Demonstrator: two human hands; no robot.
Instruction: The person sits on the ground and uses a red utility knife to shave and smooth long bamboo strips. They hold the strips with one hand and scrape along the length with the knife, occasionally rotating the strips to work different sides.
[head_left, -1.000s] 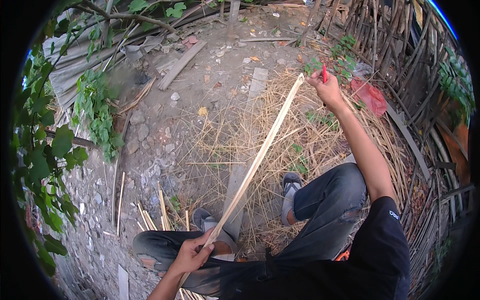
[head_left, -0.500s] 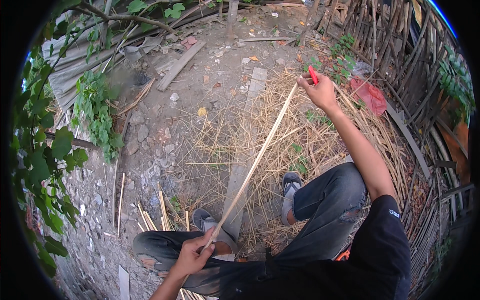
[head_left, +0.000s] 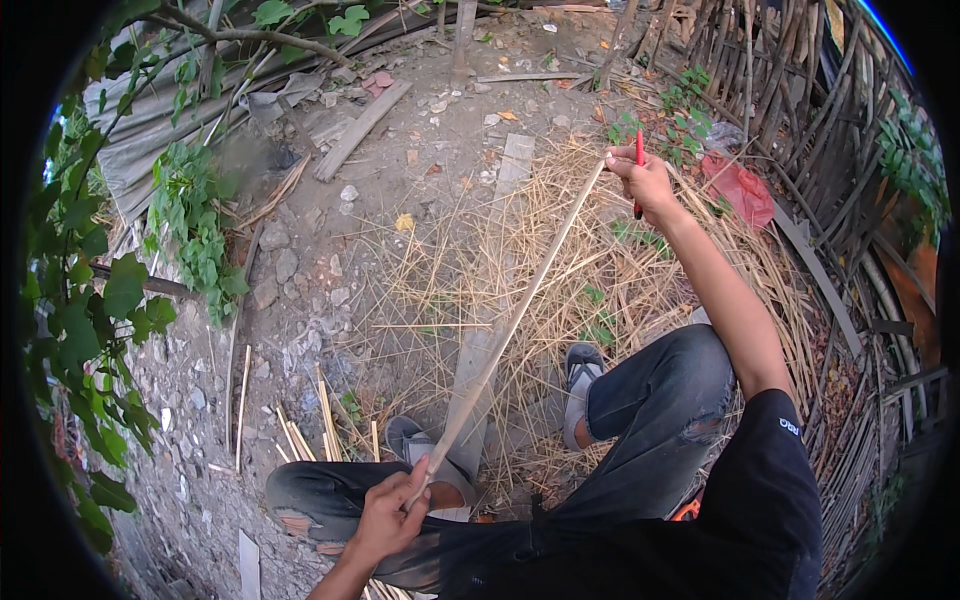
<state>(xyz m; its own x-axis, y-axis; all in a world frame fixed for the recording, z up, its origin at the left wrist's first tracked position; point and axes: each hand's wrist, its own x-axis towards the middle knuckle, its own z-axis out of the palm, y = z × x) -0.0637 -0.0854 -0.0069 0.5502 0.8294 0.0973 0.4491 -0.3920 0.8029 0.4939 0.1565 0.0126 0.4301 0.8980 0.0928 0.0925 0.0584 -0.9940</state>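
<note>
A long, pale bamboo strip [head_left: 528, 298] slants between my two hands, from low at the left to high at the right. My left hand [head_left: 392, 512] is closed around its lower end, just over my left knee. Farther out, at the upper end, my right hand [head_left: 640, 183] pinches the tip between thumb and fingers. The same hand also keeps a slim red tool [head_left: 640, 150], standing nearly upright among the fingers; whether it has a blade I cannot make out.
Thin shavings [head_left: 620, 290] litter the ground ahead, partly over a flat plank [head_left: 470, 375]. More pale strips [head_left: 326, 415] lie beside my left knee. A red plastic bag [head_left: 738, 190] rests near the stick fence [head_left: 800, 100] at right. Leafy vines [head_left: 105, 300] hang at left.
The strip has turned about its length and now shows a duller face. My right hand has shifted slightly right, and the red tool has swung upright. My left fingers have changed their grip.
</note>
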